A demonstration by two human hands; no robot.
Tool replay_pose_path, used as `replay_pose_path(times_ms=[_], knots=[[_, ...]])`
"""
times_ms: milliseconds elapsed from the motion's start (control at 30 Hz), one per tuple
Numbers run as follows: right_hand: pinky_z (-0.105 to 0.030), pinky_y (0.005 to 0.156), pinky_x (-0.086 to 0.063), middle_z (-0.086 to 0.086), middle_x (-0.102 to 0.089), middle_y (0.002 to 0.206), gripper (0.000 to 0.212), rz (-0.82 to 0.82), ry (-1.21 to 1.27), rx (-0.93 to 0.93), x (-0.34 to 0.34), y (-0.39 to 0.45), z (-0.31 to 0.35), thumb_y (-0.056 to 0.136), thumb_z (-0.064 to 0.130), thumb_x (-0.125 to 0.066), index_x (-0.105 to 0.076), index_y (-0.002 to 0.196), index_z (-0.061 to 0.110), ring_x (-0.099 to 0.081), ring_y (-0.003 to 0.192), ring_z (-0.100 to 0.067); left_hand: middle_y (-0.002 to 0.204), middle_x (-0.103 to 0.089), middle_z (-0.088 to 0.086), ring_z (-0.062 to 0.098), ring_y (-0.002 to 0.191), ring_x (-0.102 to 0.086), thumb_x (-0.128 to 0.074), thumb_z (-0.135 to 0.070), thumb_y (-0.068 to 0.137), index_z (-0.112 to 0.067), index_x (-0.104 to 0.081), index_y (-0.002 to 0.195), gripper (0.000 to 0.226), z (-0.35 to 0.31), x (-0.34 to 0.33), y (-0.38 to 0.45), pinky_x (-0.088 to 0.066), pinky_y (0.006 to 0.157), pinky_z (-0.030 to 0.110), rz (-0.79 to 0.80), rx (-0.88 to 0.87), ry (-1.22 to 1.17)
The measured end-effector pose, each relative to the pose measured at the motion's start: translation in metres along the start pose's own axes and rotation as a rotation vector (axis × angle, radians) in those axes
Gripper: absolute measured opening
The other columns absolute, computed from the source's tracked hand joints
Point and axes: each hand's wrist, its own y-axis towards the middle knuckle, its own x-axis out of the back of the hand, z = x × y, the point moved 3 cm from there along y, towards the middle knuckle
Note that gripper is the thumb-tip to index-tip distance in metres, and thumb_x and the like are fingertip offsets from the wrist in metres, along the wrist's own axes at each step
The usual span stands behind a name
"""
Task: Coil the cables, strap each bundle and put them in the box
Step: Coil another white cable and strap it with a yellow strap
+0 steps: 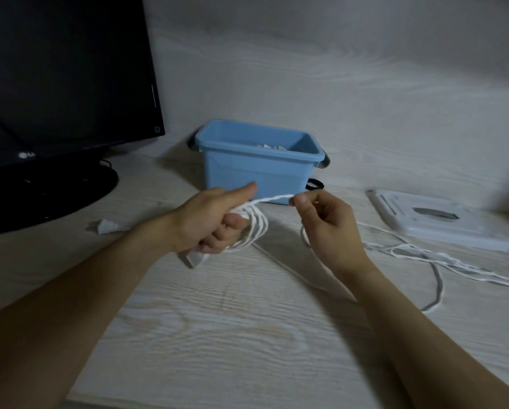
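two bare forearms are seen reaching in from the lower edge over a pale wood-grain desk (pixel 217 335). several loops of a white cable (pixel 257 224) are held in the left hand (pixel 209 221), whose fingers are curled shut around the bundle while the thumb is stretched out toward the right. a white plug end (pixel 194 258) is seen poking out below that hand. the free run of the same cable is pinched between the thumb and forefinger of the right hand (pixel 325 224), the remaining fingers being loosely curled, and a short taut stretch of cable is held between the two hands just in front of the box. from the right hand the cable is trailed down onto the desk, where it is spread in loose tangled strands (pixel 442 258) toward the right edge.

a blue plastic box (pixel 259 163) with dark side handles is set just behind the hands, lid off, and something white is glimpsed inside, too little to be identified. a black strap (pixel 315 184) is partly seen at the box's right foot. a flat white device (pixel 436 221) is laid on the desk to the right, well apart from the box. a dark monitor (pixel 64 84) on its round stand is placed at the left, and a small white crumpled object (pixel 104 226) is left near the stand.
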Motion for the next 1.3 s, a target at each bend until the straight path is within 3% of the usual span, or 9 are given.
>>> replay_pose_path(times_ms=[167, 333, 567, 800, 967, 1100, 1200, 1267, 1300], knots=[[-0.022, 0.046, -0.030, -0.001, -0.042, 0.055, 0.016, 0.008, 0.011, -0.037, 0.000, 0.000, -0.001, 0.094, 0.020, -0.067, -0.062, 0.084, 0.009, -0.032, 0.045, -0.008, 0.038, -0.014, -0.009, 0.013, 0.038, -0.002, -0.040, -0.058, 0.083, -0.024, -0.034, 0.045, 0.051, -0.013, 0.005, -0.005, -0.009, 0.038, 0.022, 0.095, -0.061, -0.439], [-0.024, 0.051, -0.037, 0.006, -0.051, 0.051, 0.017, 0.382, -0.098, -0.079, -0.017, -0.011, -0.005, 0.100, 0.022, -0.058, -0.068, 0.089, 0.012, -0.042, 0.047, -0.012, 0.042, -0.023, -0.007, 0.009, 0.032, -0.019, -0.027, -0.064, 0.094, -0.020, -0.039, 0.056, 0.059, -0.018, 0.014, -0.003, -0.022, 0.035, 0.021, 0.051, -0.168, -0.808], [-0.018, 0.058, -0.042, 0.004, -0.064, 0.063, 0.023, 0.459, -0.309, -0.076, -0.021, -0.014, -0.009, 0.106, 0.020, -0.044, -0.063, 0.118, 0.020, -0.054, 0.051, -0.005, 0.061, -0.032, -0.002, 0.012, 0.049, -0.029, -0.029, -0.062, 0.094, -0.013, -0.046, 0.074, 0.056, -0.016, 0.021, 0.002, -0.033, 0.053, 0.027, -0.099, -0.268, -1.060], [-0.029, 0.069, -0.051, 0.004, -0.072, 0.081, 0.014, 0.413, -0.631, 0.046, -0.020, -0.012, -0.003, 0.100, 0.027, -0.055, -0.063, 0.110, 0.022, -0.064, 0.071, -0.006, 0.069, -0.043, 0.006, 0.018, 0.058, -0.043, -0.038, -0.057, 0.095, -0.011, -0.046, 0.083, 0.049, -0.017, 0.020, 0.005, -0.045, 0.068, 0.034, -0.229, -0.329, -1.152], [-0.037, 0.087, -0.050, -0.007, -0.054, 0.113, 0.055, 0.613, -0.750, 0.169, -0.032, -0.022, 0.003, 0.086, 0.006, -0.057, -0.055, 0.140, 0.021, -0.058, 0.097, -0.025, 0.065, -0.042, 0.004, 0.017, 0.056, -0.044, -0.038, -0.048, 0.099, -0.011, -0.046, 0.076, 0.045, -0.012, 0.012, 0.012, -0.045, 0.068, 0.033, -0.407, -0.330, -0.968], [-0.044, 0.076, -0.052, -0.006, -0.064, 0.100, 0.045, 0.620, -0.754, 0.359, -0.044, -0.024, 0.010, 0.081, 0.005, -0.053, -0.066, 0.124, 0.014, -0.061, 0.090, -0.026, 0.068, -0.048, 0.003, 0.011, 0.053, -0.054, -0.041, -0.009, 0.103, -0.008, -0.046, 0.091, 0.012, -0.007, 0.003, 0.017, -0.048, 0.066, 0.032, -0.582, -0.460, -0.660], [-0.043, 0.071, -0.052, 0.000, -0.071, 0.095, 0.033, 0.536, -0.760, 0.394, -0.042, -0.024, 0.014, 0.086, 0.008, -0.058, -0.072, 0.113, 0.021, -0.065, 0.087, -0.024, 0.077, -0.057, 0.001, 0.014, 0.080, -0.061, -0.037, -0.004, 0.103, -0.013, -0.044, 0.107, 0.012, -0.003, -0.009, 0.014, -0.047, 0.085, 0.031, -0.564, -0.542, -0.212], [-0.042, 0.068, -0.053, 0.002, -0.074, 0.091, 0.027, 0.505, -0.749, 0.399, -0.040, -0.025, 0.014, 0.086, 0.012, -0.060, -0.074, 0.106, 0.023, -0.066, 0.082, -0.024, 0.080, -0.059, -0.003, 0.019, 0.109, -0.056, -0.037, -0.006, 0.103, -0.016, -0.048, 0.103, 0.014, -0.003, -0.015, 0.012, -0.039, 0.103, 0.030, -0.504, -0.571, -0.005], [-0.042, 0.069, -0.053, 0.003, -0.075, 0.091, 0.025, 0.485, -0.737, 0.394, -0.039, -0.025, 0.015, 0.085, 0.013, -0.060, -0.075, 0.103, 0.024, -0.067, 0.080, -0.023, 0.082, -0.058, -0.003, 0.013, 0.117, -0.052, -0.037, -0.006, 0.103, -0.011, -0.051, 0.102, 0.014, -0.003, -0.016, 0.011, -0.035, 0.104, 0.022, -0.519, -0.572, 0.065]])
